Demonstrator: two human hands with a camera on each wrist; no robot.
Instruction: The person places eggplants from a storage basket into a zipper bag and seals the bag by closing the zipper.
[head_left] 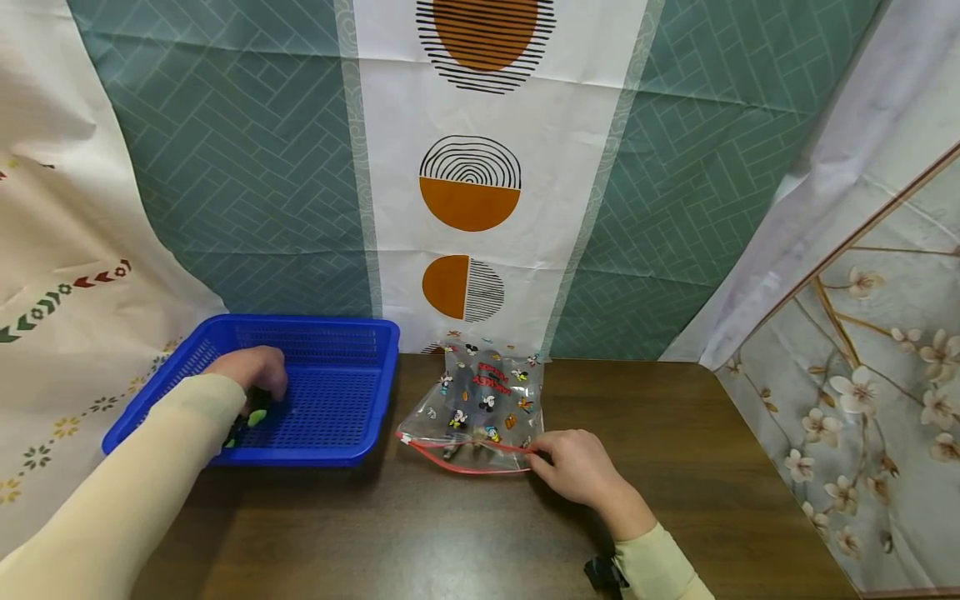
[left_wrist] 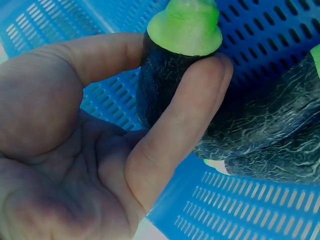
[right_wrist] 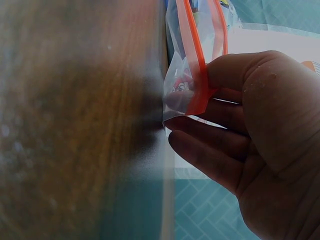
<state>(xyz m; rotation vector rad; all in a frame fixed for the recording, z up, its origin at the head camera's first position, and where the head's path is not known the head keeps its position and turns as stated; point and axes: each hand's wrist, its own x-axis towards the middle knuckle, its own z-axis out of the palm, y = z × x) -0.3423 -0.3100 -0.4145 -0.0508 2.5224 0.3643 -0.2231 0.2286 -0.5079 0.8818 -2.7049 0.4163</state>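
In the blue basket [head_left: 387, 367], my left hand [head_left: 257, 372] pinches a dark vegetable-like piece with a bright green cap [left_wrist: 184, 30] between thumb and fingers. Beside it in the left wrist view lie more dark, pale-veined pieces [left_wrist: 270, 117], partly cut off by the frame. My right hand [head_left: 579, 467] pinches the right end of the red zip edge of a clear cartoon-print zip bag [head_left: 487, 400]. The two red strips stand apart between the ends. Something small and greyish shows near the bag's mouth, too unclear to name.
The basket stands at the back left of a brown wooden table [head_left: 420, 533], left of the bag. A patterned cloth [head_left: 480, 108] hangs behind both. A floral panel [head_left: 862, 417] borders the right side, and a cream cloth [head_left: 60, 367] the left.
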